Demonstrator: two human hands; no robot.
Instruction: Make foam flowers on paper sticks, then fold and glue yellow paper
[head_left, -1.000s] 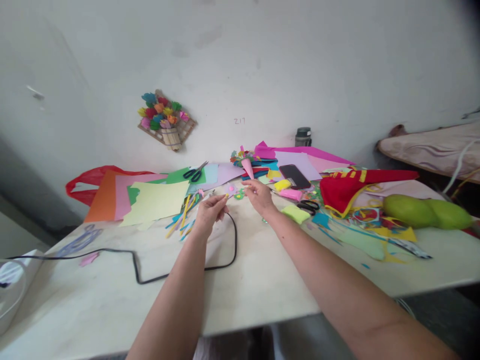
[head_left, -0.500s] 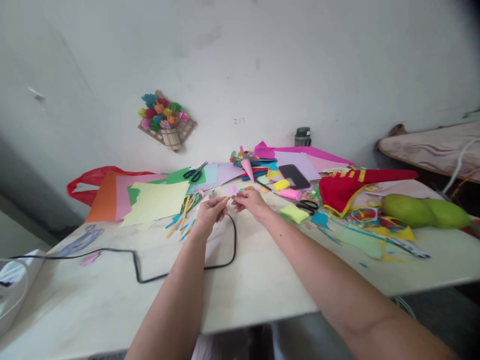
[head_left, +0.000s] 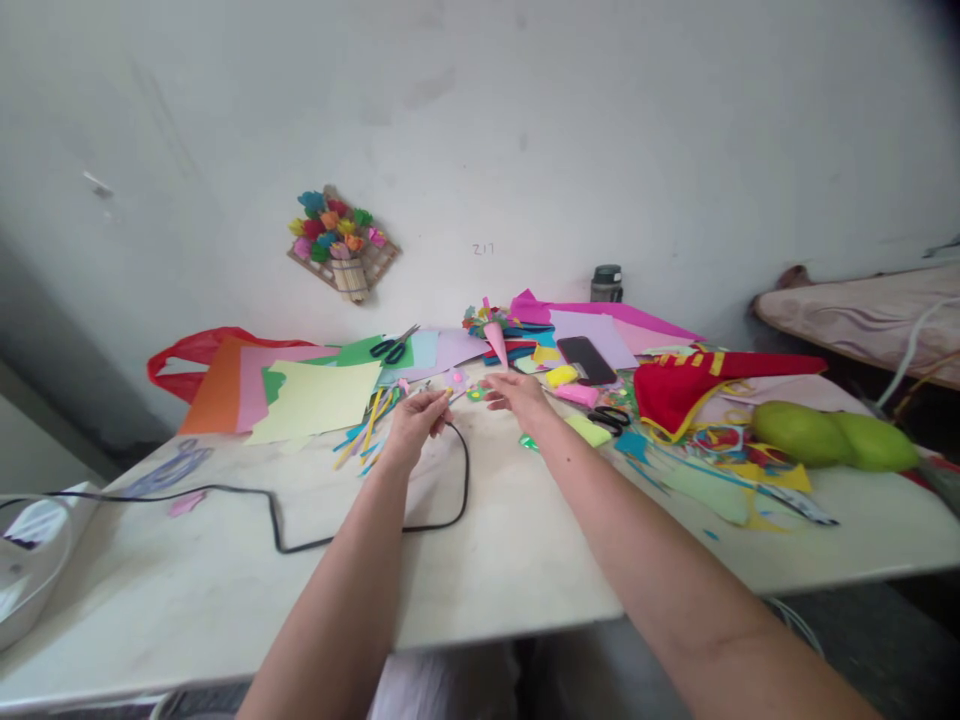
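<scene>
My left hand (head_left: 420, 420) is closed in a pinch over the middle of the table, with a tiny yellow piece (head_left: 449, 391) at its fingertips; its exact kind is too small to tell. To the right of it, my right hand (head_left: 519, 394) has its fingers loosely apart and nothing visible in them. Just beyond the hands lie a purple paper flower with a pink centre (head_left: 457, 378) and a green paper flower (head_left: 475, 393). Under the right wrist, a small green piece (head_left: 528, 441) shows on the table. Thin paper strips (head_left: 367, 430) lie beside the left hand.
A black cable (head_left: 465, 470) loops across the table (head_left: 525, 560). Coloured sheets (head_left: 315, 405) and scissors (head_left: 394, 347) lie left; a phone (head_left: 586, 360), clay packets (head_left: 577, 394), black-handled scissors (head_left: 609, 418), red cloth (head_left: 675, 395) and green fruits (head_left: 799, 432) lie right.
My right hand has drawn away from the left fingertips to the right, and its fingers have loosened. My left hand stays pinched. The camera view has shifted slightly.
</scene>
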